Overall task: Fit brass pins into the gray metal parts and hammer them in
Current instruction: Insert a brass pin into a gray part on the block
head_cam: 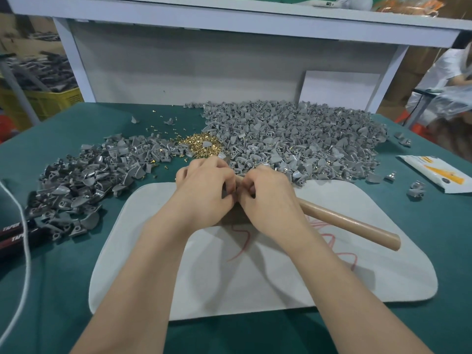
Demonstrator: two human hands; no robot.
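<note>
My left hand (204, 185) and my right hand (268, 195) meet with curled fingers at the far edge of a white pad (255, 272). What they pinch between them is hidden by the fingers. A hammer's wooden handle (352, 223) runs from under my right hand toward the right, lying on the pad. Its head is mostly hidden behind my left hand. A small heap of brass pins (198, 145) lies just beyond my hands. A large heap of gray metal parts (301, 139) sits to the right of it, and a second heap of gray parts (84, 182) to the left.
The table has a green cloth (51, 290). A white and orange packet (434, 175) lies at the right edge. A white cord (23, 251) and dark labelled items (12, 231) are at the left. A white back panel (204, 65) closes off the far side.
</note>
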